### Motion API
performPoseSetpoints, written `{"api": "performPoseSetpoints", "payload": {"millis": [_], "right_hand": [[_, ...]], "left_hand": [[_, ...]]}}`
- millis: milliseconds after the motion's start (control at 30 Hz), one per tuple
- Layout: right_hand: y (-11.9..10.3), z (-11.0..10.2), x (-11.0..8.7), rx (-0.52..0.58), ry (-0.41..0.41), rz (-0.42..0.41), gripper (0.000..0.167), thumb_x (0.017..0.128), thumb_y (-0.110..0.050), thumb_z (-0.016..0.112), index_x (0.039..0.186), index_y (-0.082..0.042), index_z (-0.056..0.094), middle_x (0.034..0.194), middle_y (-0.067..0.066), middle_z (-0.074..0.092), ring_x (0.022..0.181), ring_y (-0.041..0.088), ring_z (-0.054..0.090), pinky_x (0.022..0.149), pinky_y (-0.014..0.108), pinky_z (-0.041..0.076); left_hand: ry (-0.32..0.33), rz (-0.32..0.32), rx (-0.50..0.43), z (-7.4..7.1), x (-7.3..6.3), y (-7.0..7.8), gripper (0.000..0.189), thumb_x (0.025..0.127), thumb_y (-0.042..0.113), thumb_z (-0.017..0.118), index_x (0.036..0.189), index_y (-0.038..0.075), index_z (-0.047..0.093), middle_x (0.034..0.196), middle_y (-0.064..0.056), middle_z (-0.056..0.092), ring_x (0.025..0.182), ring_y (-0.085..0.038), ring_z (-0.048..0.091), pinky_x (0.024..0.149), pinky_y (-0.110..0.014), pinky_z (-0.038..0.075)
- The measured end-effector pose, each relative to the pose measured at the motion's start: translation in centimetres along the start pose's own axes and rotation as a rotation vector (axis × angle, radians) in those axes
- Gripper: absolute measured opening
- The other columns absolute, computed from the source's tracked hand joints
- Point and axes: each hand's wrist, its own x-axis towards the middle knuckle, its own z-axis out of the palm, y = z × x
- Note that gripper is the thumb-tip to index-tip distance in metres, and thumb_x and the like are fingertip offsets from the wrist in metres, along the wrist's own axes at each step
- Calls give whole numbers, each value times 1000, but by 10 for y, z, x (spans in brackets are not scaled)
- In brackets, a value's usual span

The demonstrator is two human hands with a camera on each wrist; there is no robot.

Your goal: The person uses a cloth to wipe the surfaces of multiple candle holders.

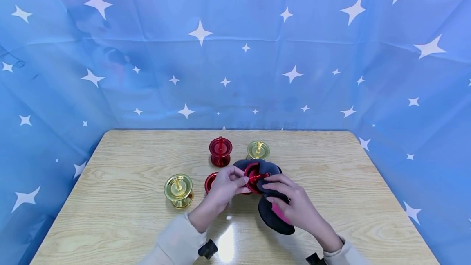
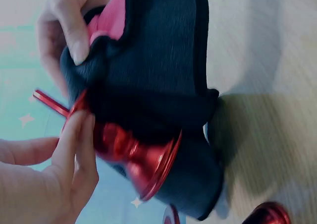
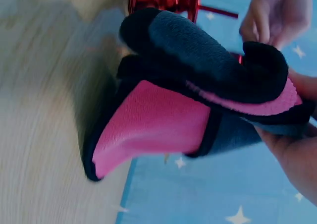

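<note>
My left hand (image 1: 224,187) pinches the rim of a red metal candle holder (image 1: 252,175) between thumb and fingers. The holder is tipped on its side, its thin centre stem pointing toward my right hand (image 1: 298,205). That hand grips a dark grey cloth (image 2: 158,50) with black edging and a pink side (image 3: 153,120). In the left wrist view, the cloth spreads behind the candle holder's waist and flared base, and part of it hangs below. Some of the right fingers are hidden by the cloth folds.
On the wooden table (image 1: 121,199), a red candle holder (image 1: 220,152) and a gold one (image 1: 259,150) stand behind the hands. Another gold holder (image 1: 178,189) is at left. A further red one (image 1: 209,181) is partly hidden by my left hand. A starry blue curtain (image 1: 235,60) surrounds the table.
</note>
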Motion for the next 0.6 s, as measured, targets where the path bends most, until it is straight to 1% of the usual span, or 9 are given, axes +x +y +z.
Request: {"api": "performPoseSetpoints", "payload": {"millis": [67, 100, 200, 267, 300, 367, 433, 500, 600], "right_hand": [[-1, 3, 0, 5, 6, -4, 39, 66, 13, 73, 100, -5, 67, 109, 10, 59, 98, 28, 57, 89, 11, 39], [-1, 3, 0, 7, 8, -5, 39, 66, 14, 73, 100, -5, 67, 109, 10, 59, 98, 28, 57, 90, 11, 39], [0, 0, 0, 21, 4, -24, 41, 64, 17, 72, 98, -5, 67, 108, 10, 59, 97, 28, 57, 89, 11, 39], [3, -3, 0, 37, -14, -51, 42, 63, 20, 70, 97, -5, 67, 106, 10, 59, 96, 27, 57, 87, 10, 41], [4, -5, 0, 47, -23, -64, 43, 62, 22, 69, 96, -5, 67, 105, 10, 59, 95, 26, 57, 85, 10, 41], [6, -7, 0, 53, -34, -88, 44, 61, 24, 68, 94, -5, 66, 103, 10, 59, 94, 25, 56, 83, 10, 42], [8, -7, 0, 39, -38, -89, 43, 61, 23, 69, 93, -6, 67, 102, 8, 59, 94, 24, 56, 83, 10, 42], [7, -5, -2, 23, -33, -59, 43, 62, 21, 70, 94, -7, 67, 102, 7, 60, 94, 22, 57, 84, 10, 41], [3, 2, -3, 6, -12, 2, 40, 64, 16, 72, 97, -7, 68, 106, 5, 60, 96, 22, 57, 86, 11, 41]], "left_hand": [[8, 1, -21, 0, 0, -1, 8, 85, -9, 55, 90, -6, 50, 76, -8, 53, 65, -13, 61, 69, -29, 54], [0, -6, -26, 0, 0, -2, 11, 85, -10, 55, 95, -7, 50, 76, -8, 52, 65, -13, 61, 69, -30, 54], [-60, -20, -16, -2, 1, -2, 26, 85, -10, 54, 110, -10, 48, 78, -9, 54, 66, -15, 62, 70, -32, 54], [-107, -45, -2, -4, 3, -1, 30, 87, -6, 53, 115, -11, 46, 82, -10, 55, 64, -16, 63, 70, -32, 55], [-126, -55, 7, -4, 3, -1, 28, 89, -4, 52, 115, -11, 46, 82, -10, 55, 63, -16, 63, 69, -32, 55], [-150, -72, 24, -5, 4, 0, 20, 92, 0, 50, 109, -10, 49, 81, -10, 56, 61, -17, 63, 68, -33, 55], [-148, -83, 34, -4, 5, 0, 13, 93, 2, 49, 100, -8, 50, 80, -10, 55, 59, -15, 61, 67, -32, 55], [-127, -74, 23, -2, 3, 0, 7, 93, 0, 48, 94, -7, 49, 78, -10, 53, 58, -15, 60, 67, -33, 55], [-84, -51, -15, 2, 2, -3, 2, 92, -4, 47, 91, -4, 46, 77, -9, 49, 58, -15, 59, 69, -34, 55]]}}
